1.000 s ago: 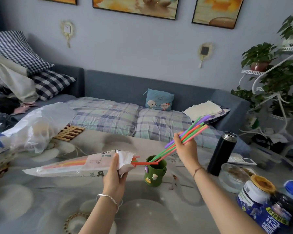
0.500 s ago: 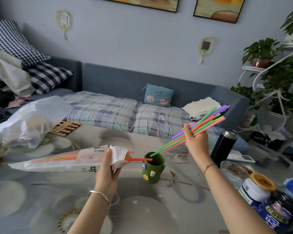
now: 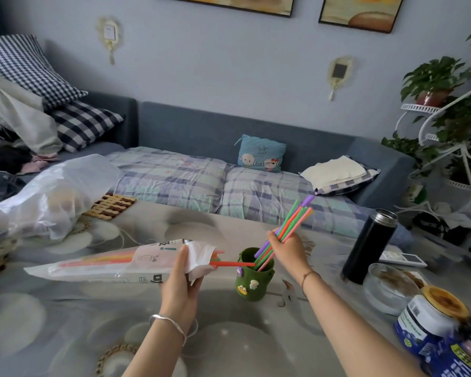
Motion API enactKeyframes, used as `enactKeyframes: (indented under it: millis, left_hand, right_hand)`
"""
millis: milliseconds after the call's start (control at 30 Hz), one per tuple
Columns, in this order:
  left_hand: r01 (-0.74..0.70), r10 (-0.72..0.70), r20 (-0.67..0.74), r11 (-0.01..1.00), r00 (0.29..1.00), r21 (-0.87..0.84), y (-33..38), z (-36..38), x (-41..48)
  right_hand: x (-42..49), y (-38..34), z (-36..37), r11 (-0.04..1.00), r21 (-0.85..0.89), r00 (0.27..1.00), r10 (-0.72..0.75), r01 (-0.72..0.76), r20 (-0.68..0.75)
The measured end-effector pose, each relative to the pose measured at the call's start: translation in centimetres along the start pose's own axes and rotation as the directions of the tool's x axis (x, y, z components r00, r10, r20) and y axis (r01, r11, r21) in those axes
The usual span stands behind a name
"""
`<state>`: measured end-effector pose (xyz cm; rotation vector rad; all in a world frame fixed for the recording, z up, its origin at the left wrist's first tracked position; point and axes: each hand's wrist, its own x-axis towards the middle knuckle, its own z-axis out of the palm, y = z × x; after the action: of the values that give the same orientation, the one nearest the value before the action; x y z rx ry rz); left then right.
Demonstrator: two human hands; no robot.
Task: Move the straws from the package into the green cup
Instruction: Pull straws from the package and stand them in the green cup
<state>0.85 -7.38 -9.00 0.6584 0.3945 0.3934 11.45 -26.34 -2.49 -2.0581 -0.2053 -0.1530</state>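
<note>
right hand (image 3: 288, 250) gripping a bunch of straws (image 3: 284, 232) at mid-length, lower ends down inside the green cup (image 3: 252, 280), upper ends slanting up and to the right. cup upright on the table (image 3: 65, 322), near centre. left hand (image 3: 182, 278) clasped around the open end of the package (image 3: 106, 263), held off the table, lying almost level, pointing left. more straws visible through its plastic, a few poking out of the mouth; one red straw (image 3: 230, 264) reaching across to the cup rim. black flask (image 3: 369, 247) standing to the right, well apart from the cup.
</note>
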Motion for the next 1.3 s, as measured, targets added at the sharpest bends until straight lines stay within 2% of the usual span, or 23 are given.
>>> enactKeyframes:
  millis: [267,367,533,700,833,1200,1300]
  left_hand:
    - [-0.006,0.006,0.012,1.000,1.000,-0.029,-0.5,-1.5,0.8]
    - [0.002,-0.001,0.004,0.999,1.000,-0.038,-0.4,-1.7,0.6]
    - [-0.002,0.003,0.029,1.000,1.000,-0.026,0.1,-1.8,0.5]
    - [-0.002,0.002,0.006,0.999,1.000,-0.045,0.0,-1.6,0.2]
    - [0.005,-0.005,0.007,0.999,1.000,-0.045,0.1,-1.2,-0.5]
    - [0.003,-0.004,-0.018,0.998,1.000,-0.055,2.5,1.4,-4.9]
    - [-0.003,0.003,-0.019,0.999,1.000,-0.038,3.4,2.3,-6.4]
  right_hand:
    - [1.7,3.4,0.9,0.969,0.129,0.975,0.200,-0.212,0.102]
    - [1.4,3.6,1.1,0.954,0.189,0.959,0.191,-0.231,0.208]
    - [2.6,2.0,1.4,0.861,0.391,0.933,0.228,-0.327,0.278]
    - [2.5,1.5,1.6,0.876,0.225,0.871,0.330,-0.426,0.362]
    - [1.4,2.9,1.6,0.860,0.206,0.843,0.364,-0.467,0.395]
    - [-1.6,2.5,-0.9,0.844,0.315,0.891,0.351,-0.434,0.287]
    - [-3.4,2.3,-1.5,0.833,0.364,0.909,0.392,-0.417,0.144]
